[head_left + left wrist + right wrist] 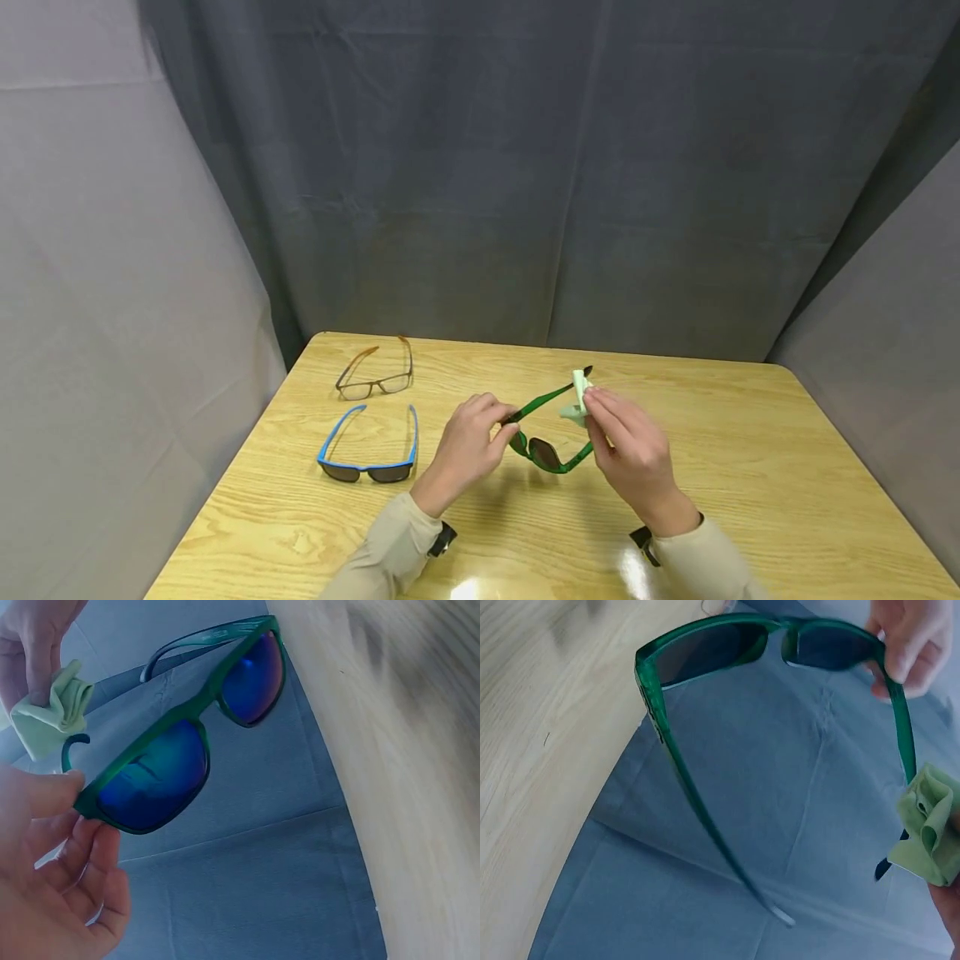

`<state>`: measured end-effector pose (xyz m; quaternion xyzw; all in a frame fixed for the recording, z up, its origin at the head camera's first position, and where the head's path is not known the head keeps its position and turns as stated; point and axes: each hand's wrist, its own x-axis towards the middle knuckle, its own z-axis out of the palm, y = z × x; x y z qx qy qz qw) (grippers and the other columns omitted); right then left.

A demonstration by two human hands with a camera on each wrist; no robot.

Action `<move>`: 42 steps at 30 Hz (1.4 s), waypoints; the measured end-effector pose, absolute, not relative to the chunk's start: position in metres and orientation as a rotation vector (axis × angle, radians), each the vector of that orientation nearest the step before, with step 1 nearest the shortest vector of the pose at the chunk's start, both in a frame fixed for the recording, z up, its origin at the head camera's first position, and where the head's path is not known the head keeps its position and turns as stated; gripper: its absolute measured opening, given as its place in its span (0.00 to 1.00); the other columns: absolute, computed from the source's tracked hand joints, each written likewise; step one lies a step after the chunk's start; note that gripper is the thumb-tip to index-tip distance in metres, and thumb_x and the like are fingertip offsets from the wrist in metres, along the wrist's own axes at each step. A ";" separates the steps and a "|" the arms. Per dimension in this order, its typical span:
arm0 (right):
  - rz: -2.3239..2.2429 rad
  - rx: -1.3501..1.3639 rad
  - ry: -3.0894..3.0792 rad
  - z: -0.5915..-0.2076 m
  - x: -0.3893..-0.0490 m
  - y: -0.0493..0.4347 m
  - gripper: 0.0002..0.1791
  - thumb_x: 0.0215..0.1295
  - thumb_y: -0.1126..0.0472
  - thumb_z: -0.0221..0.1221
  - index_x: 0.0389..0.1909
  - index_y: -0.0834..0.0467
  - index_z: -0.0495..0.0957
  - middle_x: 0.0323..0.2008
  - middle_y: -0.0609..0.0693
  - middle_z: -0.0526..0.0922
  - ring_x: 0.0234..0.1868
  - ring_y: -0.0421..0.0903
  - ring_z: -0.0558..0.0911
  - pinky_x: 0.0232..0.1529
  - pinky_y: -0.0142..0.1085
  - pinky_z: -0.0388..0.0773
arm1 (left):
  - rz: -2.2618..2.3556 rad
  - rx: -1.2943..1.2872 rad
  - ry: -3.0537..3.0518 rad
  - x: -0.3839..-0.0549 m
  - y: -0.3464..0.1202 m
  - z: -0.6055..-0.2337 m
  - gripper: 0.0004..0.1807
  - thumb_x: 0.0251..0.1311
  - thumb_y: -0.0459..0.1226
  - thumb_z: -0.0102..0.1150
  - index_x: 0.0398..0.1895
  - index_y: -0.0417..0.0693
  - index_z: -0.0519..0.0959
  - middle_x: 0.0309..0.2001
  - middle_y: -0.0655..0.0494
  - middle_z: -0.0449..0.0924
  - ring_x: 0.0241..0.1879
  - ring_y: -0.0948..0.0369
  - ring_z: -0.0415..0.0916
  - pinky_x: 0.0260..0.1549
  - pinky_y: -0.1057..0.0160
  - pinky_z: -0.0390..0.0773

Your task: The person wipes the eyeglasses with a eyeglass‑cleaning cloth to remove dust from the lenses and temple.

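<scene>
My left hand [468,442] pinches the green sunglasses [196,705] at the hinge corner of the frame, thumb on one side and fingers on the other. In the left wrist view their lenses look mirrored blue. My right hand [633,442] grips a folded pale green cloth [930,825], which is wrapped around the temple arm near its dark tip. The other temple arm [712,825] stretches out free in the right wrist view. Both arms of the sunglasses are unfolded, and they are held above the table.
Left of my hands, blue-framed sunglasses [365,468] with dark lenses lie on the wooden table [750,483], arms unfolded. Behind them are brown-framed eyeglasses [375,387]. A dark grey curtain [450,167] hangs at the table's back edge, with lighter cloth panels on both sides.
</scene>
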<state>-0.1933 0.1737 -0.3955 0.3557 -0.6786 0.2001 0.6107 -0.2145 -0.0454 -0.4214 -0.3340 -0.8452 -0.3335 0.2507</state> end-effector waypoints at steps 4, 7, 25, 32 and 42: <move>0.396 0.896 -1.584 -0.397 -0.193 0.167 0.12 0.67 0.66 0.54 0.35 0.71 0.83 0.34 0.61 0.84 0.32 0.57 0.84 0.34 0.42 0.80 | -0.876 -0.927 -2.303 -0.214 -0.044 -0.418 0.07 0.56 0.36 0.65 0.38 0.45 0.84 0.32 0.60 0.77 0.32 0.63 0.73 0.35 0.63 0.73; 0.338 0.939 -1.605 -0.398 -0.192 0.164 0.12 0.68 0.67 0.53 0.36 0.71 0.83 0.35 0.61 0.84 0.34 0.57 0.84 0.33 0.43 0.80 | -0.865 -0.939 -2.307 -0.214 -0.043 -0.416 0.07 0.57 0.36 0.65 0.38 0.45 0.83 0.32 0.59 0.77 0.33 0.63 0.72 0.35 0.63 0.72; 0.294 1.024 -1.657 -0.403 -0.199 0.156 0.13 0.69 0.70 0.48 0.38 0.70 0.82 0.39 0.62 0.84 0.40 0.58 0.82 0.38 0.45 0.79 | -0.732 -0.954 -2.309 -0.217 -0.040 -0.403 0.05 0.58 0.37 0.64 0.35 0.48 0.85 0.31 0.61 0.77 0.31 0.64 0.71 0.32 0.66 0.71; 0.306 1.023 -1.719 -0.409 -0.204 0.155 0.15 0.71 0.69 0.47 0.39 0.67 0.83 0.41 0.61 0.83 0.41 0.58 0.82 0.40 0.46 0.79 | -0.765 -0.984 -2.299 -0.217 -0.038 -0.399 0.06 0.56 0.37 0.66 0.36 0.47 0.85 0.31 0.59 0.77 0.32 0.63 0.72 0.34 0.65 0.73; 0.375 1.024 -1.876 -0.411 -0.207 0.154 0.17 0.73 0.64 0.45 0.39 0.68 0.82 0.41 0.58 0.83 0.42 0.54 0.82 0.41 0.44 0.79 | -0.779 -1.001 -2.321 -0.217 -0.035 -0.397 0.04 0.56 0.37 0.66 0.33 0.46 0.85 0.29 0.57 0.77 0.28 0.63 0.70 0.31 0.65 0.71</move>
